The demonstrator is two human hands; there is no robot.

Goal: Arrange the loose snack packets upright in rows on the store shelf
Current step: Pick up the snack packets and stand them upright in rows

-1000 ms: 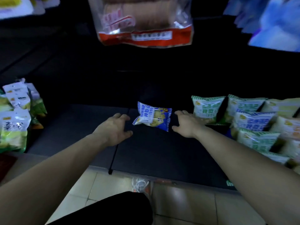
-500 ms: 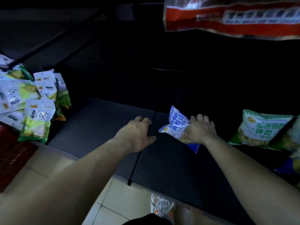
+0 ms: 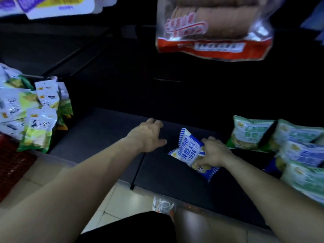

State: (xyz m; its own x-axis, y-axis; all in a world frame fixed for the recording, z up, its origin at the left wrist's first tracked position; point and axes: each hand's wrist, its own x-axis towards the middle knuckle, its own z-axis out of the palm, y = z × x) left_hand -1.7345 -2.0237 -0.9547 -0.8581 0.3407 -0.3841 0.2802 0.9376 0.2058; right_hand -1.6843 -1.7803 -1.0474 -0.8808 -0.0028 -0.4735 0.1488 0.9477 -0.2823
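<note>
The right hand (image 3: 213,152) pinches a tilted blue packet (image 3: 188,151) on the dark shelf (image 3: 98,134). Left of the packet, the left hand (image 3: 149,135) rests, fingers relaxed, holding nothing. Right of it lie green packets (image 3: 250,132).

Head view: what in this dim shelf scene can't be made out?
- Head view, blue and white foil snack packet: right side covered by the right hand gripping it.
- Head view, green and white snack packets: stack cut off by the right edge.
- Head view, clear biscuit bag with red band: top cut off by the upper edge.
- Head view, dark shelf: its back lost in shadow.
</note>
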